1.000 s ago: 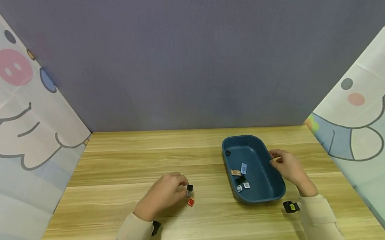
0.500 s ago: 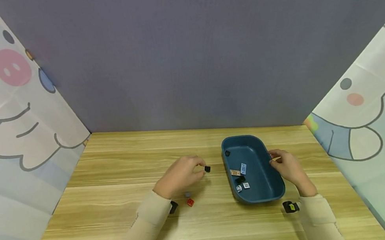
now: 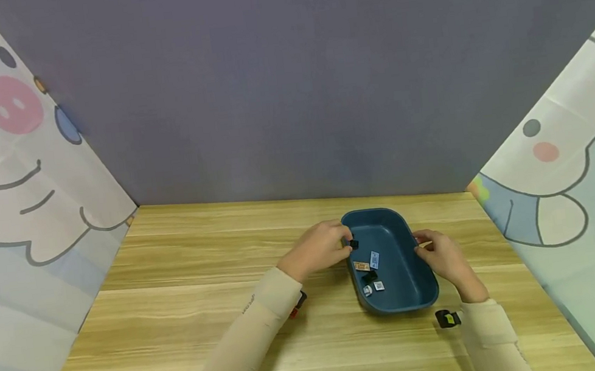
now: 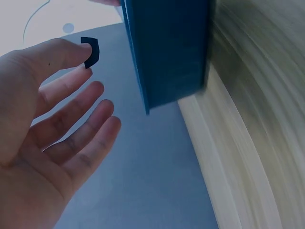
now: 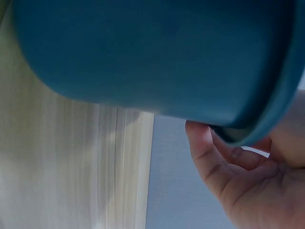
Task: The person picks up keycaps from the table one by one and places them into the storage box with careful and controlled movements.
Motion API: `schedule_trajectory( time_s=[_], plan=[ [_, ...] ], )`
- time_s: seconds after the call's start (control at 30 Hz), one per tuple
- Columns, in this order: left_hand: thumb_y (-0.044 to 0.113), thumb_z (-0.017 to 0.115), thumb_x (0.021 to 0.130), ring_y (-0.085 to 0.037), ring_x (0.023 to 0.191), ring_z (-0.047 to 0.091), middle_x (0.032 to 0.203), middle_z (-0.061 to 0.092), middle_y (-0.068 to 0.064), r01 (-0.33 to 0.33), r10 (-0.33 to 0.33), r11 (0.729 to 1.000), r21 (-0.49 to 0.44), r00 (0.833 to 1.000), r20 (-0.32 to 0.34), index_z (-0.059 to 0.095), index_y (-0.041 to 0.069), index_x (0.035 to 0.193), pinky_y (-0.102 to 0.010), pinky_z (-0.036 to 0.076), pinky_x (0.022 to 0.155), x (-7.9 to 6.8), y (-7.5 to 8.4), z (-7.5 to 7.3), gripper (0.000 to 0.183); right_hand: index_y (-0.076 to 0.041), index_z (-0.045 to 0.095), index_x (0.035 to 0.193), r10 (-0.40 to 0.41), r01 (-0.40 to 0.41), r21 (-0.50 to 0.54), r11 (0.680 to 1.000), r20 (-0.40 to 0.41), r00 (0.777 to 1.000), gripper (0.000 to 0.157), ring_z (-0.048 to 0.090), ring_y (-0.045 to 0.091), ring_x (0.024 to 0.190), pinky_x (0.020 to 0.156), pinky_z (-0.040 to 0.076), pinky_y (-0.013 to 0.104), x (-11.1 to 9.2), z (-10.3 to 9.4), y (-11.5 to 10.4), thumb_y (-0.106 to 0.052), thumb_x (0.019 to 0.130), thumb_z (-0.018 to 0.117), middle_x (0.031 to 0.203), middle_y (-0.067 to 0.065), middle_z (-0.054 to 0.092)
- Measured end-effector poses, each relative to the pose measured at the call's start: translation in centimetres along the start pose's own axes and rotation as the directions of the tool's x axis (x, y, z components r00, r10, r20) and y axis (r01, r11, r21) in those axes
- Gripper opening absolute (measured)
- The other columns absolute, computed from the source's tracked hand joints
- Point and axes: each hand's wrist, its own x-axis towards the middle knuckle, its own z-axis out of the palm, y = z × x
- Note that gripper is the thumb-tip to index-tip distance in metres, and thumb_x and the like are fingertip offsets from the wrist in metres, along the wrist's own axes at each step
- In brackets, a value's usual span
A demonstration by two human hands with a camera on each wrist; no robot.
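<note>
Over the left rim of a dark blue bin [image 3: 401, 265], my left hand [image 3: 317, 250] pinches a small black keycap [image 4: 91, 53] between thumb and index finger. In the left wrist view the other fingers spread loosely, and the bin's outer wall stands to their right. My right hand [image 3: 444, 262] grips the bin's right rim, with fingers under the lip in the right wrist view. Inside the bin lie an orange keycap [image 3: 362, 265], a light blue keycap [image 3: 374, 260], a black keycap [image 3: 370, 277] and white pieces [image 3: 379, 286].
A red keycap [image 3: 293, 313] shows partly beside the left wrist on the wooden table [image 3: 189, 296]. A grey partition [image 3: 286, 89] rises at the table's back, and printed cartoon sheets flank both sides.
My left hand has lifted the black keycap off the table and carried it right to the bin's rim. A grey piece left on the table is now hidden. The right hand stays put.
</note>
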Motion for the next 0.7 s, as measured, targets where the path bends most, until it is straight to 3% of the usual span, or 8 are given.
schedule_trajectory(
  time_s=[0.33, 0.5, 0.7],
  plan=[
    [0.031, 0.063, 0.100, -0.011, 0.100, 0.060, 0.121, 0.063, 0.002, 0.033, -0.036, 0.999, 0.033, 0.995, 0.090, 0.068, 0.017, 0.123, -0.024, 0.050, 0.084, 4.6, 1.0, 1.6, 0.027, 0.008, 0.061, 0.128, 0.008, -0.008, 0.007, 1.000, 0.011, 1.000, 0.035, 0.068, 0.038, 0.090, 0.071, 0.057, 0.048, 0.3, 0.0, 0.3, 0.000, 0.094, 0.064, 0.110, 0.026, 0.067],
    [0.032, 0.063, 0.100, -0.009, 0.099, 0.060, 0.121, 0.063, 0.004, 0.047, -0.048, 0.999, 0.023, 0.996, 0.075, 0.068, 0.018, 0.124, -0.023, 0.050, 0.083, 6.5, 1.0, 2.7, 0.028, 0.008, 0.060, 0.129, 0.015, -0.015, 0.014, 1.000, 0.019, 1.000, 0.035, 0.068, 0.038, 0.091, 0.071, 0.057, 0.048, 0.2, 0.1, 0.3, 0.000, 0.094, 0.063, 0.111, 0.027, 0.066],
    [0.032, 0.064, 0.099, -0.007, 0.095, 0.060, 0.119, 0.064, 0.004, 0.056, -0.056, 0.998, -0.007, 0.997, 0.058, 0.068, 0.018, 0.122, -0.022, 0.050, 0.081, 7.3, 1.3, 3.6, 0.027, 0.008, 0.061, 0.128, 0.010, -0.010, 0.015, 1.000, 0.016, 1.000, 0.035, 0.068, 0.039, 0.091, 0.071, 0.057, 0.047, 0.2, 0.1, 0.4, 0.001, 0.094, 0.063, 0.110, 0.027, 0.066]
  ],
)
